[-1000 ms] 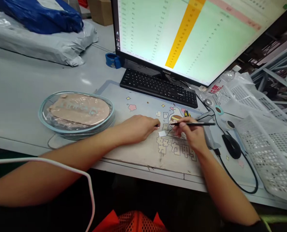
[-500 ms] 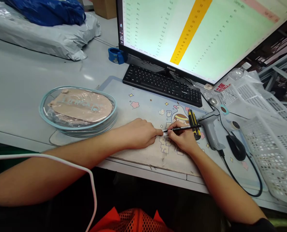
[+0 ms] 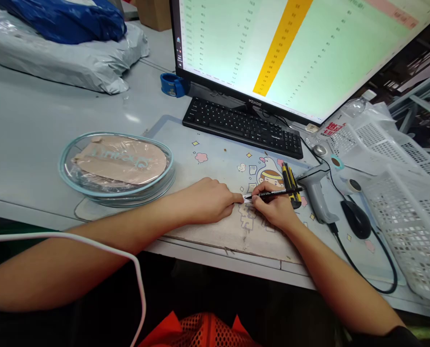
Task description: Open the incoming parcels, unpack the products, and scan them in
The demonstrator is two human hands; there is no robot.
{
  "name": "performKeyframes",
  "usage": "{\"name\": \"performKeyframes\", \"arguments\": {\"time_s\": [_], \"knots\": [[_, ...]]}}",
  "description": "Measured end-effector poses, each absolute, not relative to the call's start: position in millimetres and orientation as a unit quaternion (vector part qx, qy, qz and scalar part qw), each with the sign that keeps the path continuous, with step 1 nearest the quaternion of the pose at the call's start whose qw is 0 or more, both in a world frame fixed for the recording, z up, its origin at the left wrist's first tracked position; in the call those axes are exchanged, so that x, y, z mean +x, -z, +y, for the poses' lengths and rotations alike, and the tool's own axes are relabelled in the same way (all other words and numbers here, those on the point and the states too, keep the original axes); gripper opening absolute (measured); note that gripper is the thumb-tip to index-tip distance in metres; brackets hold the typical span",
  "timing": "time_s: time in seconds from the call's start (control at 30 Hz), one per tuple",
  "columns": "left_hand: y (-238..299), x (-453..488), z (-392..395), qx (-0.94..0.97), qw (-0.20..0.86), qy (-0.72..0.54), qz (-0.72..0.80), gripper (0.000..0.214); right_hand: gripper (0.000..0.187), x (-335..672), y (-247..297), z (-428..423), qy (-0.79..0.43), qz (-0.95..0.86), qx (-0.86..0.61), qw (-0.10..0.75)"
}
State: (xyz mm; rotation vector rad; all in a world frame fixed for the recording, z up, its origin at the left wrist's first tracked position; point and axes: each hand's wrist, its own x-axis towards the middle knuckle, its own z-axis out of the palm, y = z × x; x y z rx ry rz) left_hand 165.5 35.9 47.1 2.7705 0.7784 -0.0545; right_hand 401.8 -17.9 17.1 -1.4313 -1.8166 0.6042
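White paper (image 3: pixel 248 199) lies between the half-curled left hand (image 3: pixel 208 200), index outstretched, any grip hidden, and the right hand (image 3: pixel 275 208), pinching a black pen (image 3: pixel 278 193) whose length points leftward at the paper.

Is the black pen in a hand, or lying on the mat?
In a hand: the black pen is in the grip of the right hand, tip at the white slip.

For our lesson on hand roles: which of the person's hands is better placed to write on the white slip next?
Probably the right hand: it holds the black pen, with the tip at the white slip. The left hand has no pen; its extended finger is at the slip's edge, seemingly steadying it.
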Motion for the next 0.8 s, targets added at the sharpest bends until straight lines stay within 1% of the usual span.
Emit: {"name": "performKeyframes", "arguments": {"time_s": [0.17,0.4,0.67,0.8], "knots": [[-48.1,166.3,36.0,0.954,0.131,0.026,0.269,0.044,0.004,401.5,-17.4,-17.4,-0.217,-0.714,-0.556,0.366],[-48.6,166.3,35.7,0.954,0.133,0.025,0.269,0.044,0.006,402.3,-18.0,-18.4,-0.226,-0.713,-0.550,0.372],[-46.0,165.7,36.6,0.955,0.137,0.011,0.263,0.044,0.005,401.1,-19.1,-19.7,-0.261,-0.699,-0.558,0.362],[-46.7,166.9,36.1,0.952,0.150,0.005,0.267,0.043,0.005,402.9,-17.3,-20.0,-0.241,-0.691,-0.569,0.374]]}}
